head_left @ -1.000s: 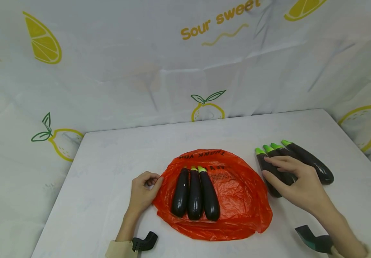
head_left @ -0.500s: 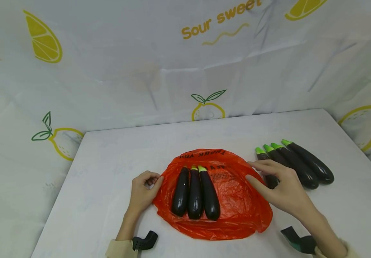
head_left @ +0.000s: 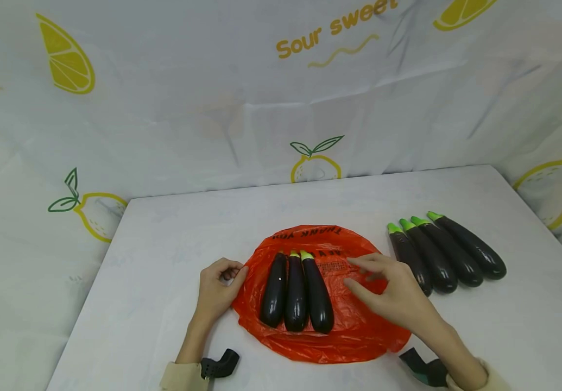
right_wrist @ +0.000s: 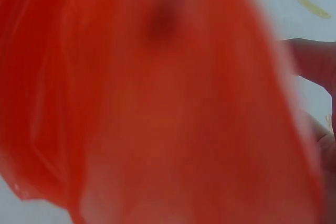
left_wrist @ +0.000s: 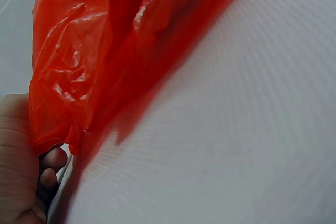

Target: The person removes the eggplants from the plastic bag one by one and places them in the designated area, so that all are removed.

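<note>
A red plastic bag [head_left: 349, 347] lies spread in a rounded shape on the white table, with black lettering near its far side. Three dark eggplants [head_left: 296, 298] with yellow-green tips lie side by side on it. The left hand [head_left: 218, 288] pinches the bag's left edge; in the left wrist view the gathered plastic [left_wrist: 71, 77] meets the thumb and curled fingers. Over the right part of the bag is the right hand [head_left: 398, 290], its thumb and fingers apart and nothing between them. Red plastic [right_wrist: 157, 119] blurs across most of the right wrist view.
Several more eggplants [head_left: 449, 251] with bright green tips lie in a slanted row to the right of the bag. A white cloth [head_left: 188, 125] with lemon prints hangs behind the table [head_left: 163, 233]. Each wrist carries a black mount [head_left: 220, 364].
The right hand has moved left, from above the row of eggplants to over the bag, holding nothing. The left hand and the eggplants stay where they were.
</note>
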Demonstrator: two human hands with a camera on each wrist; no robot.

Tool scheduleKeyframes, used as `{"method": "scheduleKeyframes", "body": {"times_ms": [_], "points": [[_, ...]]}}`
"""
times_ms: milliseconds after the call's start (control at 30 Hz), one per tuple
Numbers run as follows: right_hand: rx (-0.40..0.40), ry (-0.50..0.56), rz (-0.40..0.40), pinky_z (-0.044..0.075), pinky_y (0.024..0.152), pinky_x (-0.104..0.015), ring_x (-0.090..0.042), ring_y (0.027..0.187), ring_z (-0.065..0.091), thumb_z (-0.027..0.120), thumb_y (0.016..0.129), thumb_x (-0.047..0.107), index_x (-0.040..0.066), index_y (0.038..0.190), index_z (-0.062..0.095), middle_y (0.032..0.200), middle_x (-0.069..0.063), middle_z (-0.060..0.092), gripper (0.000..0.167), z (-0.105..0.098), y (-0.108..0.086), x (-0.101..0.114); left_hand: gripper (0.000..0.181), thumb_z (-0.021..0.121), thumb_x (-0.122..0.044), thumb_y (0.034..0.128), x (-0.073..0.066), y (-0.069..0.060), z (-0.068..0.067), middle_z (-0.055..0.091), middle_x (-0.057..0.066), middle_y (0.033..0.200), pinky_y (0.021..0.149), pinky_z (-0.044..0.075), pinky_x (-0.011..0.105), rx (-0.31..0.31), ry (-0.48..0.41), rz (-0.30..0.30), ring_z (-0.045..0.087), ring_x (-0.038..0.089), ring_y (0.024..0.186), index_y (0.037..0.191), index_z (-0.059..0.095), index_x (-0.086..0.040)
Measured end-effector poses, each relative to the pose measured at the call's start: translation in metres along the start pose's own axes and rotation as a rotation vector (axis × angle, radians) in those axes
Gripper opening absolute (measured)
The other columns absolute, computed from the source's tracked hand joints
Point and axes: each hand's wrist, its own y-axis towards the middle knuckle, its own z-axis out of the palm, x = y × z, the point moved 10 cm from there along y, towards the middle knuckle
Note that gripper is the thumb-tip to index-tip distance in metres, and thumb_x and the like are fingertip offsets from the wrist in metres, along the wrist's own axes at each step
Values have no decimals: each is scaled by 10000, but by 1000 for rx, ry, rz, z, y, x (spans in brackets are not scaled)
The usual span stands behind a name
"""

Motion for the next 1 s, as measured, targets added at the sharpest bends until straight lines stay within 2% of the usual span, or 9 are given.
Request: {"method": "scheduleKeyframes", "body": {"times_ms": [100, 233, 433, 567, 700, 1000], "points": [[31, 33, 1, 624, 753, -313, -183, 897, 698, 836, 834, 165, 39, 1195, 746, 1143, -127, 747, 393, 10, 0, 1, 47, 780, -115, 877, 0, 0, 0, 668, -33, 743, 623, 486, 207, -3, 4, 0, 536, 43, 686, 857, 756, -81], [66, 63, 18, 618, 738, -285, -169, 886, 694, 832, 846, 204, 34, 1202, 741, 1143, -120, 746, 405, 22, 0, 2, 41, 774, -110, 879, 0, 0, 0, 667, -33, 742, 622, 484, 207, -2, 3, -1, 535, 42, 685, 867, 759, -75], [133, 113, 54, 610, 685, -255, -154, 869, 684, 842, 843, 286, -3, 1236, 715, 1123, -131, 741, 503, 39, 1, 0, 56, 777, -125, 880, -1, 0, 0, 665, -35, 746, 626, 483, 206, 1, 3, -9, 534, 44, 688, 873, 761, -72], [166, 144, 98, 608, 676, -244, -148, 874, 675, 842, 842, 298, -8, 1266, 697, 1158, -147, 731, 543, 48, 0, -3, 57, 778, -123, 880, -1, 0, 0, 666, -30, 747, 626, 482, 206, 4, 1, -12, 534, 45, 689, 875, 762, -69], [179, 172, 106, 607, 673, -235, -158, 886, 680, 835, 849, 290, -19, 1292, 677, 1221, -187, 714, 563, 56, 1, -3, 71, 770, -128, 888, -1, 0, 0, 667, -28, 746, 625, 481, 204, 4, 2, -8, 533, 40, 688, 876, 762, -58], [221, 164, 136, 594, 649, -213, -144, 865, 684, 835, 845, 347, -41, 1345, 626, 1181, -171, 716, 667, 69, 0, -3, 73, 774, -131, 886, 0, 0, 0, 668, -28, 746, 624, 478, 195, 3, 4, -6, 533, 38, 688, 873, 760, -61]]}}
